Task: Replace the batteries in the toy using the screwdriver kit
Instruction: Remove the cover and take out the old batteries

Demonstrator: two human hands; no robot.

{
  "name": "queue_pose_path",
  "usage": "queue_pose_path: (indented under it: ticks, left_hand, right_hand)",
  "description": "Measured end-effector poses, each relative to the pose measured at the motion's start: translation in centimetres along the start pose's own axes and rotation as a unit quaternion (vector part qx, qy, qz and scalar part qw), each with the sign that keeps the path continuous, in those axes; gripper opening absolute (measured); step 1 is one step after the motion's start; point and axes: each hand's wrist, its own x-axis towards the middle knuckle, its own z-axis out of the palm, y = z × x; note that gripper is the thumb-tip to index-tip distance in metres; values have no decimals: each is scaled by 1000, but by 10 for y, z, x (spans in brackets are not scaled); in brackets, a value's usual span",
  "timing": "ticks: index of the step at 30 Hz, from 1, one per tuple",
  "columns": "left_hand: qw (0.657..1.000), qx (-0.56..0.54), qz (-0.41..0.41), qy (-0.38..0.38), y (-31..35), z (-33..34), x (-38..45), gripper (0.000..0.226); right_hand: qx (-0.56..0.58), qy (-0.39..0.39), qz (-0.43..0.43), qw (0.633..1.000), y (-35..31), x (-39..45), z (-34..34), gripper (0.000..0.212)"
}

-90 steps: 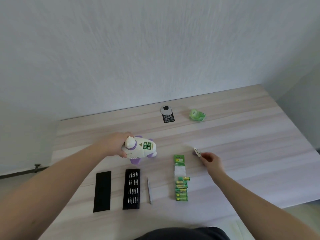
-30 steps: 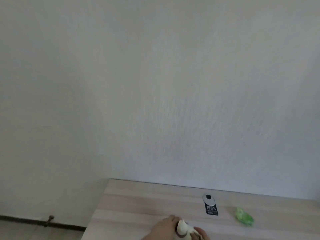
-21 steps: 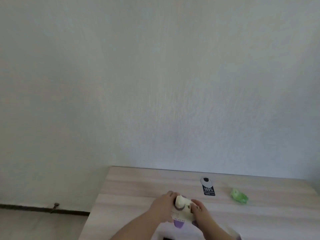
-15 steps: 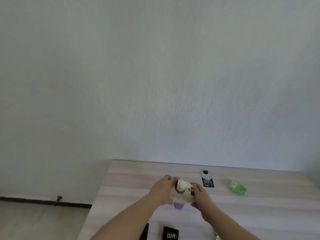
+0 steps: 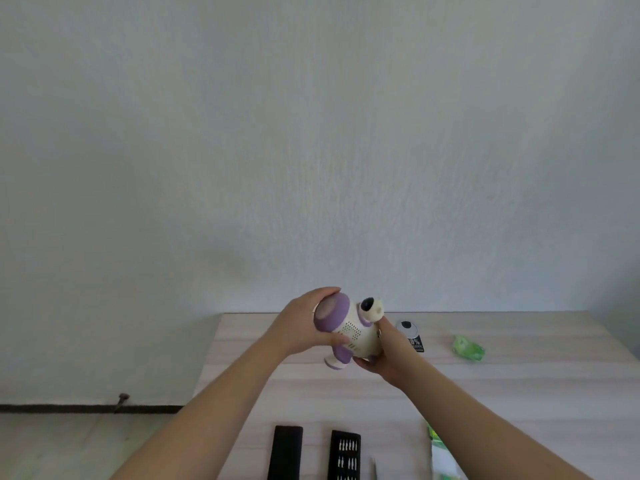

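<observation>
A white and purple toy [image 5: 349, 330] hangs in the air above the wooden table [image 5: 502, 386], held by both hands. My left hand [image 5: 304, 323] grips its purple end from the left. My right hand [image 5: 388, 353] holds its underside from the right. The toy's battery side is turned away and hidden. At the bottom edge lies the black screwdriver bit tray [image 5: 344, 455] with its black lid [image 5: 285, 452] to the left. A thin screwdriver [image 5: 375, 472] pokes in beside the tray. A green battery pack [image 5: 441, 455] lies near my right forearm.
A black tag with a round disc [image 5: 410, 332] and a crumpled green wrapper [image 5: 467, 348] lie at the back of the table. A pale wall rises behind. The floor shows at the left past the table's edge.
The camera tilted up to the wall and back down. My right hand joined the left on the toy, and the toy was lifted and turned over in the air.
</observation>
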Motion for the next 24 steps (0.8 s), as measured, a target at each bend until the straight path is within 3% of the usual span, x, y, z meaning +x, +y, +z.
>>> queue_pose_path:
  ticks: [3, 8, 10, 13, 17, 19, 21, 24]
  left_hand:
    - [998, -7, 25, 60, 16, -4, -3, 86]
    - [958, 229, 29, 169, 20, -9, -13, 92]
    - [956, 224, 24, 188, 12, -8, -19, 93]
    - [967, 95, 18, 234, -5, -4, -27, 92]
    - [956, -123, -132, 230, -19, 7, -39, 93]
    - [943, -217, -189, 170, -22, 13, -42, 67]
    - [928, -299, -193, 115, -22, 18, -43, 24]
    - [900, -388, -166, 106, -19, 25, -41, 20]
  right_hand:
    - [59, -37, 15, 997, 1, -9, 13, 27]
    - [139, -31, 12, 990, 9, -11, 21, 25]
    - [145, -25, 2, 989, 11, -12, 23, 26]
    - [181, -27, -6, 983, 14, -14, 28, 28]
    - [237, -35, -2, 971, 18, -18, 32, 34]
    - [262, -56, 2, 964, 18, -16, 34, 39]
    - [267, -79, -1, 960, 19, -12, 35, 43]
    - [248, -105, -1, 963, 20, -3, 35, 44]
